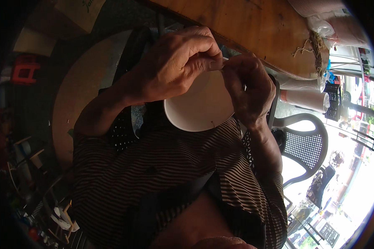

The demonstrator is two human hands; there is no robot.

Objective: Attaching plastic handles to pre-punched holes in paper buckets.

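Observation:
My left hand (182,62) and my right hand (250,85) meet over a white, round-edged bowl or dish (197,106). Thumbs and forefingers of both are pinched together, tips almost touching. Whatever they hold between them is too small to name. Close to my body the white dish sits at lap height, its far side hidden behind my hands. A tiny dark thin bit (213,123) lies near its close rim.
A wooden table (253,25) stands just beyond my hands, with tangled dry strands (318,50) at its right end. Rolls in clear plastic (305,99) and a dark plastic chair (305,143) are at the right. A red stool (25,69) is far left.

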